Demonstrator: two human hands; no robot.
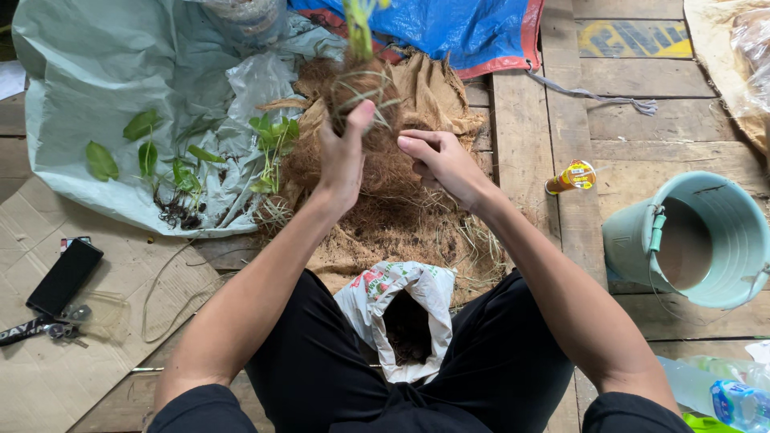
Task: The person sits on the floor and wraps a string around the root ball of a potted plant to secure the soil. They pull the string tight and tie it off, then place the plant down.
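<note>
Nearest, white bag: a white plastic bag (403, 309) with red and green print stands open between the person's knees, with dark soil inside.
Near right, bottle: a clear bottle with a blue label (734, 401) lies at the bottom right corner.
Left floor: a black phone (64, 276) and keys (64, 329) lie on flat brown cardboard (48, 377).
Right floor: a pale green bucket (706, 240) holds muddy water; a small orange and yellow tube (571, 177) lies on the wooden planks (521, 120) near it.
Left hand (343, 156): closed around a brown fibre ball (362, 96), gripping it from below.
Fibre ball: round, hairy, brown, wrapped with pale string; a green plant (357, 24) sticks out of its top. It is held up over a heap of brown fibre (385, 208).
Right hand (441, 164): fingers bent, not fully closed, just beside the ball; I cannot tell if it touches.
Further left: small green plants (184, 160) with roots lie on a pale green sheet (88, 80).
Farthest: a blue sheet with a red edge (465, 28).
</note>
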